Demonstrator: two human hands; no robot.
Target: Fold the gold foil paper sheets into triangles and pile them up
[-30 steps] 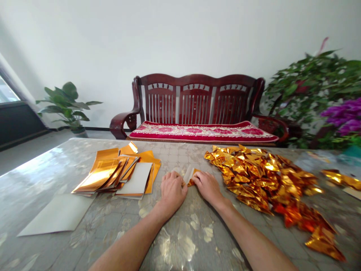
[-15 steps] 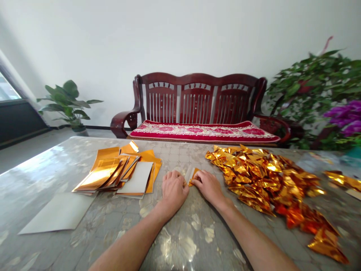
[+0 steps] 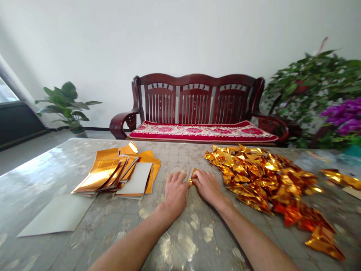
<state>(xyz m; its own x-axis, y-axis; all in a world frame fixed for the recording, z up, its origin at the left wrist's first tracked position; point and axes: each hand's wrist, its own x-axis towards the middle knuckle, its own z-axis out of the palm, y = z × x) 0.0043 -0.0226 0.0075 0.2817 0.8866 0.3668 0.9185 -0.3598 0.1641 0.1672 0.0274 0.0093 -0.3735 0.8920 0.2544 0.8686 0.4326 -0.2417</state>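
Note:
Between my hands on the table is a small piece of gold foil paper (image 3: 193,174), partly folded, showing a pale strip and a gold edge. My right hand (image 3: 208,186) pinches its right side with thumb and fingertips. My left hand (image 3: 176,192) lies palm down at the left of the paper, fingers stretched out and thumb pointing toward the fold. Fingers cover much of the paper, so its full shape is hidden. A stack of gold foil sheets (image 3: 105,165) with pale backs lies left of my hands. To the right spreads a heap of folded gold foil pieces (image 3: 254,173).
One pale sheet (image 3: 58,216) lies apart at the table's left. Clear plastic (image 3: 316,160) and another gold piece (image 3: 340,177) are at the far right. Behind the patterned table (image 3: 113,229) stands a wooden bench (image 3: 194,101) with a red cushion, between potted plants.
My left hand's fingers have straightened and spread, where they were more curled at the paper. My right hand still pinches the paper, less of which shows now.

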